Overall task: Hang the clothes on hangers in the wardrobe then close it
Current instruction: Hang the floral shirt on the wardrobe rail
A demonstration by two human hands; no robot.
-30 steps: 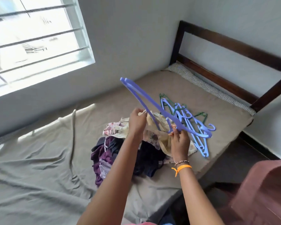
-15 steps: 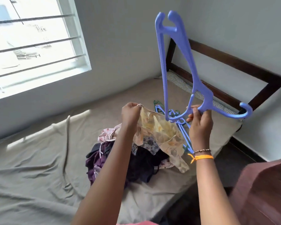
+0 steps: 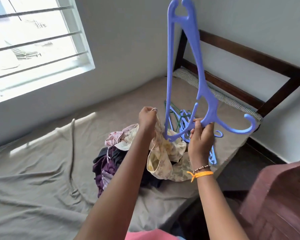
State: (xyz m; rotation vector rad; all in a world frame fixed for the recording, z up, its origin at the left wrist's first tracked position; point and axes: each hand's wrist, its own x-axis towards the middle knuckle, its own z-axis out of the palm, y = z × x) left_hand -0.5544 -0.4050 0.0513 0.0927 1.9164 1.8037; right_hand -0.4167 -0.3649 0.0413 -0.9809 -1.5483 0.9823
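Observation:
My right hand [image 3: 200, 135] grips a blue plastic hanger [image 3: 203, 87] near its neck; the hanger stands on end, one arm pointing up past the frame top, its hook out to the right. The hanger's lower end dips into a cream floral garment [image 3: 163, 153]. My left hand [image 3: 146, 118] pinches that garment's edge and holds it lifted above a pile of clothes [image 3: 109, 163] of dark purple, black and pink fabric on the bed. More blue and green hangers [image 3: 182, 118] lie on the bed behind my hands.
The bed [image 3: 42, 161] has a rumpled grey-brown sheet and a dark wooden headboard [image 3: 249, 54] at the right. A barred window [image 3: 33, 49] is at upper left. A reddish-brown wooden surface [image 3: 275, 201] stands at lower right, beside a dark floor strip.
My right hand raised the blue hanger from flat over the bed to standing on end. My left hand lifted the cream garment off the pile, and the hanger's lower end now sits in it.

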